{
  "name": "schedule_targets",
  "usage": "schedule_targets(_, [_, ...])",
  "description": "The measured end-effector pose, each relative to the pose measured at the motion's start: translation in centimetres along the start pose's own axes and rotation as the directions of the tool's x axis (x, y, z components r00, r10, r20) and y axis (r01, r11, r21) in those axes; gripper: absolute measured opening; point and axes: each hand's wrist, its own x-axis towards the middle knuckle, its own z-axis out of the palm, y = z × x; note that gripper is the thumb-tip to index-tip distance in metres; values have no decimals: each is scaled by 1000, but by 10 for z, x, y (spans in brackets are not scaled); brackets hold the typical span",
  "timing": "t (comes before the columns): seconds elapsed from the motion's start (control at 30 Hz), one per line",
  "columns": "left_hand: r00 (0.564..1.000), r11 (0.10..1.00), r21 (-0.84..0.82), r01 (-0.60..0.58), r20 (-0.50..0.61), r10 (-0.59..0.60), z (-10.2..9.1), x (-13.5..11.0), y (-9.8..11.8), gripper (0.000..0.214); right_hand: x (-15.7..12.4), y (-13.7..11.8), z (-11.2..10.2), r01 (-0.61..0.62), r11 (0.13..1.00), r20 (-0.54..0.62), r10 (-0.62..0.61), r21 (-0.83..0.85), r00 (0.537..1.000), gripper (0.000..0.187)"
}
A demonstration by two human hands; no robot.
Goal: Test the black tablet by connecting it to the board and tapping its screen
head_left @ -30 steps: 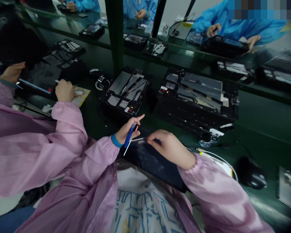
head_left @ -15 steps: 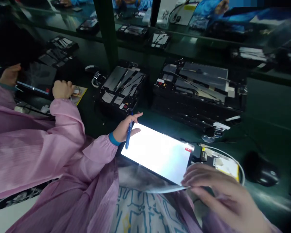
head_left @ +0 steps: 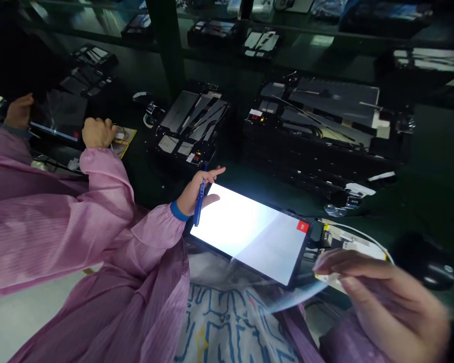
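A display panel (head_left: 245, 229), lit bright white with a black frame and a red mark (head_left: 302, 226) at its upper right corner, lies tilted in front of me. At its left edge, my left hand (head_left: 197, 190) has the thumb over the glass and a blue pen (head_left: 199, 205) tucked among the fingers. Off the panel's lower right corner, my right hand (head_left: 386, 290) pinches the end of a clear film (head_left: 297, 301). That film bows down from the fingers and still covers part of the screen. Motion blurs the right hand somewhat.
Black fixtures with exposed panels and cables (head_left: 194, 123) stand behind, a larger one (head_left: 325, 121) to the right. Beyond my right hand are a yellow-edged board (head_left: 363, 239) with a white cable and a black rounded object (head_left: 426, 262). A co-worker's hand (head_left: 98, 133) is at a dark screen on the left.
My right hand has moved right, away from the panel's corner, drawing the film with it. A film edge now crosses the screen diagonally. The left hand keeps its hold; the view has shifted slightly.
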Motion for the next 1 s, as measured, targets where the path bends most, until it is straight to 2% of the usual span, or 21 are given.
schedule_targets(0.07, [1000, 1000, 10, -6, 4, 6, 0, 0, 1, 34, 1, 0, 4, 85, 993, 160, -97, 77, 982, 20])
schedule_targets(0.1, [1000, 1000, 25, -8, 7, 8, 0, 0, 2, 33, 2, -1, 5, 124, 987, 200, -143, 106, 969, 23])
schedule_targets(0.2, [1000, 997, 81, -13, 4, 13, 1, 0, 4, 30, 5, -5, 6, 196, 973, 198, -218, 126, 956, 25])
schedule_targets(0.37, [1000, 995, 101, -5, 21, 3, 0, 0, 6, 27, 6, -12, 7, 233, 968, 239, -248, 89, 939, 21])
schedule_targets(0.5, [998, 997, 50, -51, 30, 49, 0, 0, 2, 28, 3, -12, 12, 241, 953, 294, -288, 185, 911, 21])
schedule_targets(0.6, [997, 997, 17, -70, 33, 69, 0, -1, -1, 27, -2, -9, 16, 196, 945, 381, -288, 263, 878, 23])
schedule_targets(0.7, [996, 996, -19, -82, 31, 83, 0, -1, -1, 26, -7, -11, 28, 135, 941, 476, -277, 311, 835, 34])
schedule_targets(0.83, [997, 997, -30, -73, 25, 74, -1, 0, -1, 26, -5, -23, 59, 117, 931, 571, -307, 344, 761, 51])
schedule_targets(0.93, [997, 996, -44, -75, 21, 76, -1, 2, -3, 27, 0, -31, 83, 127, 909, 642, -374, 397, 670, 60])
schedule_targets(1.0, [997, 995, -55, -79, 19, 80, -1, 3, -4, 28, 2, -34, 92, 112, 895, 681, -404, 431, 610, 64])
